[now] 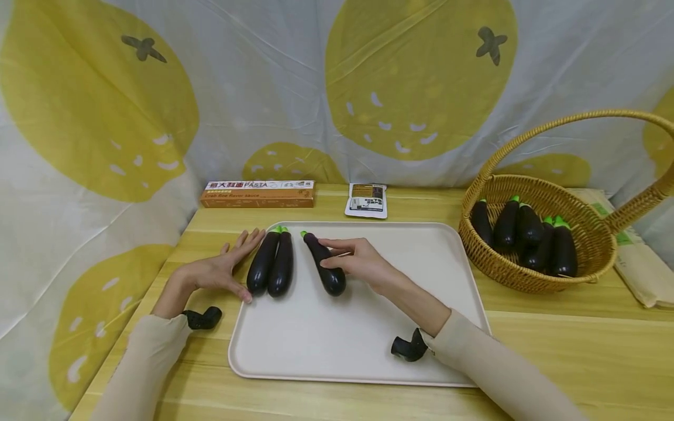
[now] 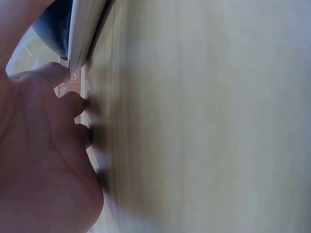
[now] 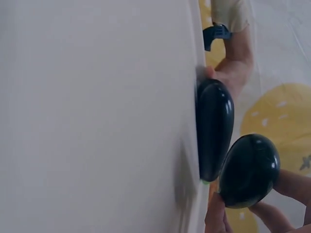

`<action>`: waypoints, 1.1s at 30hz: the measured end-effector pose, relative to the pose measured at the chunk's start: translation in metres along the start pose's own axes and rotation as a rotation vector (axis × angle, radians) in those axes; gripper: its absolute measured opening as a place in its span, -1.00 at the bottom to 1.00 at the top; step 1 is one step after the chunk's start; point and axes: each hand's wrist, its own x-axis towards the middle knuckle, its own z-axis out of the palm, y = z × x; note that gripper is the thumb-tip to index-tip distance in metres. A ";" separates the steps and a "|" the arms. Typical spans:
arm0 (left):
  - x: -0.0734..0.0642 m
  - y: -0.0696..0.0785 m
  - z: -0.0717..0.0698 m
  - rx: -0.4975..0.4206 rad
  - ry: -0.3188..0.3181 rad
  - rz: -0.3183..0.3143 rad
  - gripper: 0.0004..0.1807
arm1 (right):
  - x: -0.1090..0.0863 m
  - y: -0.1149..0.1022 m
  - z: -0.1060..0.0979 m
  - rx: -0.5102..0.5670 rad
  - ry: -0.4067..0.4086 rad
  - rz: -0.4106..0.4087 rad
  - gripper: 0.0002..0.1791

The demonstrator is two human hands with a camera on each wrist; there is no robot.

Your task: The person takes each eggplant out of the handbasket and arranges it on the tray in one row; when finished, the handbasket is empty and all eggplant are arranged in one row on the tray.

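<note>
Lemon-print cloth (image 1: 263, 88) backs a table (image 1: 590, 345) given over to lining up

Thumb and fingers of the right hand (image 1: 360, 260) pinch one eggplant (image 1: 333, 282) around its middle, its green tip pointing away from the person; I can't tell whether it touches the pale tray (image 1: 358, 345) beneath. It looks to me like the placing step, and the next move seems to call for easing it alongside the pair (image 1: 260, 269) and letting go. Those two lie side by side just to its left, and beyond them the left hand (image 1: 221, 270), fingers spread, has its thumb near the tray's rim. Farther out sit a pasta box (image 1: 258, 196), a small packet (image 1: 367, 202) and, off right, a wicker basket (image 1: 495, 272) holding more eggplants (image 1: 564, 251).
</note>
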 end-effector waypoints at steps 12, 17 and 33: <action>0.000 0.000 -0.001 0.002 0.001 0.012 0.55 | 0.020 -0.001 0.024 -0.091 0.124 -0.017 -0.44; 0.001 0.001 0.000 -0.005 0.002 0.010 0.56 | 0.026 0.000 0.028 -0.181 0.172 -0.039 -0.43; 0.000 0.000 -0.001 0.012 0.001 0.010 0.56 | 0.027 -0.004 0.034 -0.318 0.104 -0.087 -0.45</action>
